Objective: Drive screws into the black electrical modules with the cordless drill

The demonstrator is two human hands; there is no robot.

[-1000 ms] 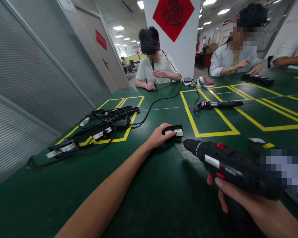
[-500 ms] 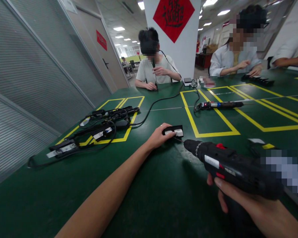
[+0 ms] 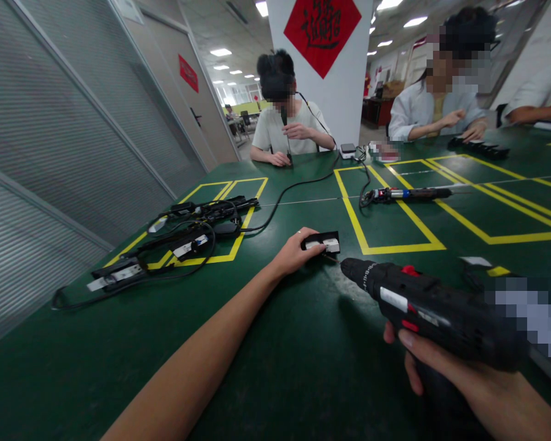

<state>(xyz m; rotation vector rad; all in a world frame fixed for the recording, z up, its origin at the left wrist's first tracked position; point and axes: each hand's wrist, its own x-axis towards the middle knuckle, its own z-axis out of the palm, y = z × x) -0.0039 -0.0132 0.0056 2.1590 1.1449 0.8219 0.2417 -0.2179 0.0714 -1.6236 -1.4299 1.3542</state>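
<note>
My left hand (image 3: 298, 250) grips a small black rectangular part with white pieces inside (image 3: 331, 246), holding it on the green table (image 3: 275, 343). My right hand (image 3: 459, 373) is wrapped round the handle of a black cordless drill (image 3: 422, 303) with red switches. The drill points left, and its thin bit reaches the near side of the black part, close to my left fingers. Whether the bit tip touches the part, I cannot tell.
Black power strips with cables (image 3: 193, 236) lie on the left inside yellow tape. A pen-shaped tool with a cord (image 3: 408, 194) rests at the back right. One person (image 3: 298, 125) sits opposite, another (image 3: 436, 116) farther right. A blurred pale object (image 3: 532, 318) is at the right edge.
Almost nothing differs; the view has shifted very slightly. Both hands keep their grips and the drill stays at the black part.
</note>
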